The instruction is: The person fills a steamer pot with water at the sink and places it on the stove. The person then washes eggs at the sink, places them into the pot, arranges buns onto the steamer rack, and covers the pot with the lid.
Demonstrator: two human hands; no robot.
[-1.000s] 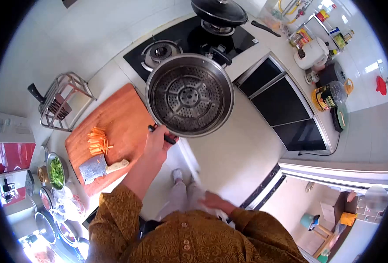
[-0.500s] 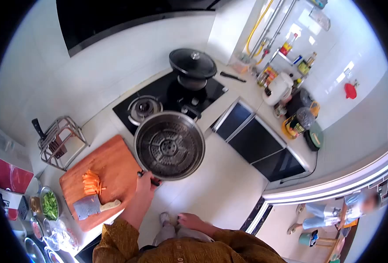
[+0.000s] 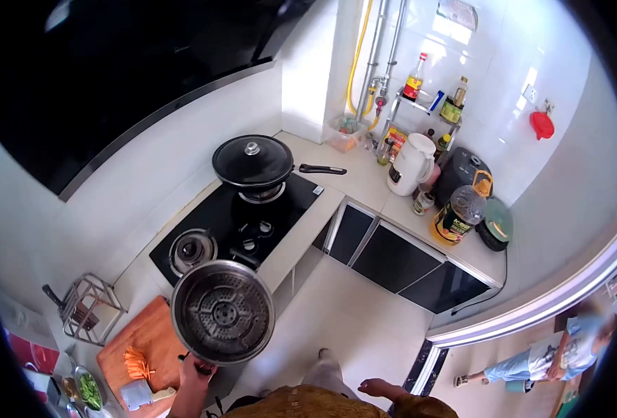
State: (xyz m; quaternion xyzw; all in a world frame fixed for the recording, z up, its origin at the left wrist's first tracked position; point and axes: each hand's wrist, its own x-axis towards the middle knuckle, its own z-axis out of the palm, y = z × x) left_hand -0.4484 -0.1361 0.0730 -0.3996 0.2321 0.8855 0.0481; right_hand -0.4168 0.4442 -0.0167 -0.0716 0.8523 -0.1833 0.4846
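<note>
A round steel steamer pot (image 3: 223, 313) with a perforated bottom hangs in front of the stove. My left hand (image 3: 195, 373) is closed on its near black handle. My right hand (image 3: 375, 387) is low at my side, away from any object; its fingers look loosely curled, and I see nothing in them. On the black gas stove (image 3: 280, 219) a lidded black wok (image 3: 253, 161) sits on the far burner. The nearer burner (image 3: 193, 251) is bare, just beyond the pot. A wooden board (image 3: 124, 341) at the left carries orange strips (image 3: 137, 363) and a cleaver (image 3: 137, 393).
A knife rack (image 3: 89, 310) and a bowl of greens (image 3: 88, 390) are at the left. On the right counter stand a white kettle (image 3: 411, 164), an oil bottle (image 3: 455, 217) and a black cooker (image 3: 464, 171). Another person (image 3: 556, 355) is beyond the doorway.
My view has swung toward the stove and right-hand counter, so the pot appears lower and further left, still in my left hand. The other person has come into view at the doorway.
</note>
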